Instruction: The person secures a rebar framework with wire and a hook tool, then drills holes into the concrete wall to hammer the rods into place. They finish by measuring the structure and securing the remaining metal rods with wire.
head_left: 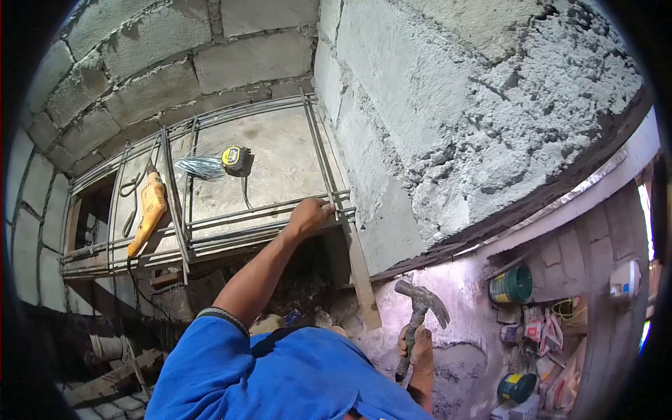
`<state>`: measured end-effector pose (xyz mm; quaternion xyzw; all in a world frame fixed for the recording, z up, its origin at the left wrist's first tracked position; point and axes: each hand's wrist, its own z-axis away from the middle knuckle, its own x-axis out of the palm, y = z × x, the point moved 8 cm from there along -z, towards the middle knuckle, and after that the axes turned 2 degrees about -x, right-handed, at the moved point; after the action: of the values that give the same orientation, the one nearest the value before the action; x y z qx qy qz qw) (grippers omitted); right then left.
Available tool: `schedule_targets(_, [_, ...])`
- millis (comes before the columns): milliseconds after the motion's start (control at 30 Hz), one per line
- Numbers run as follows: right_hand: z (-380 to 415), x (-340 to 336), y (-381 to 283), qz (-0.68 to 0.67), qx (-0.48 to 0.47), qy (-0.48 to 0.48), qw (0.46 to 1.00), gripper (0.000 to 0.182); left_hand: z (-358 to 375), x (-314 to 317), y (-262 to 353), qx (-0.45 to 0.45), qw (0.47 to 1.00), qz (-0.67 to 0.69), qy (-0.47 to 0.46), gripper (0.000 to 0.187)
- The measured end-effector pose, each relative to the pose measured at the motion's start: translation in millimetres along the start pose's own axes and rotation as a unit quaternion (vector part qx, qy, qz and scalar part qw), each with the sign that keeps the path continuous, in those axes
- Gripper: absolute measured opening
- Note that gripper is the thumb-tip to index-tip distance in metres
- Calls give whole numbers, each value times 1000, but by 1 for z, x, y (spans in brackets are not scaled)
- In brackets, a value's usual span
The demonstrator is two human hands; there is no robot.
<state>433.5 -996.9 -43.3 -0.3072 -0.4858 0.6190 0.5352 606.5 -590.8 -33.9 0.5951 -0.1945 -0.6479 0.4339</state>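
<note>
My right hand point(418, 344) is wrapped round the handle of a claw hammer point(422, 299), held upright with its head above the fist. My left hand point(311, 216) has its fingers closed at the near right corner of a grid of steel rebar point(319, 150), where a cross bar meets the long bars. Part of the grip is hidden. The bars lie over a concrete slab point(276, 157). On it rest a yellow tape measure point(234, 158) and a bundle of tie wire point(199, 166). A yellow power drill point(152, 201) lies at the left among the bars.
Grey block walls point(255, 59) enclose the slab behind and at right, with rough mortar point(518, 133) on the right wall. A wooden post point(362, 283) stands below the slab's near right corner. Lower right are green buckets point(518, 285) and stacked items. The drill's cord hangs down.
</note>
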Motion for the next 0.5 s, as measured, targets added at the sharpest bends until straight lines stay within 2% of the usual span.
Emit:
schedule_targets(33, [-2, -3, -2, 5, 3, -4, 1000, 69, -3, -4, -1, -2, 1000, 0, 6, 37])
schedule_targets(100, [-6, -9, -2, 7, 5, -12, 1000, 69, 5, -3, 9, -63, 982, 151, -97, 39])
schedule_targets(133, [-7, -11, -2, 3, 3, -15, 1000, 69, -1, 0, 9, 19, 991, 101, -90, 37])
schedule_targets(167, [-8, -12, -2, -2, 0, -19, 1000, 70, -5, 3, 9, 17, 991, 98, -87, 37])
schedule_targets(233, [-10, -12, -2, -4, 4, -24, 1000, 70, -14, 4, -4, -56, 992, 108, -22, 32])
schedule_targets(367, [-14, -1, -4, 3, 8, -44, 999, 69, -21, 3, -7, -91, 989, 109, -52, 32])
schedule_targets(433, [-18, 11, -4, -7, 12, -69, 998, 68, -41, 14, -16, 23, 994, 64, -89, 27])
schedule_targets(467, [-19, 21, -7, 2, 12, -79, 997, 67, -43, 16, -8, 243, 965, -79, -51, 20])
schedule_targets(500, [-19, 27, -8, 11, 13, -89, 996, 66, -44, 15, -9, 242, 965, -82, -50, 20])
